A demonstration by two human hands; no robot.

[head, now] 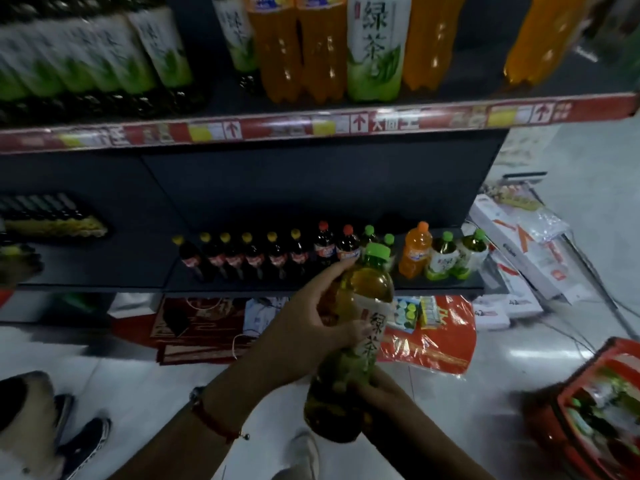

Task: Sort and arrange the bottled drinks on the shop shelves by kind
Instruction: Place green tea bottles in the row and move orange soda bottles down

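While a green tea bottle [360, 327] is tilting in front of the lower shelf [104, 271], the left hand [311, 323] is gripping its upper body and the right hand [377, 386] is clasping its base, near the cola bottles [256, 258]

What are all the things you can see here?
held green tea bottle: one, green cap, golden tea, in both hands before the lower shelf
cola bottles: six yellow-capped, two red-capped, dark, lower shelf row
orange soda bottle: one, orange, lower shelf, right part
small green tea bottles: about four, green caps, lower shelf right
big orange bottles: at least four, upper shelf
big green tea bottles: several, white-green labels, upper shelf
red basket: one, floor right
red bag: one, floor under shelf
left hand: grips bottle's upper part
right hand: holds bottle's lower part
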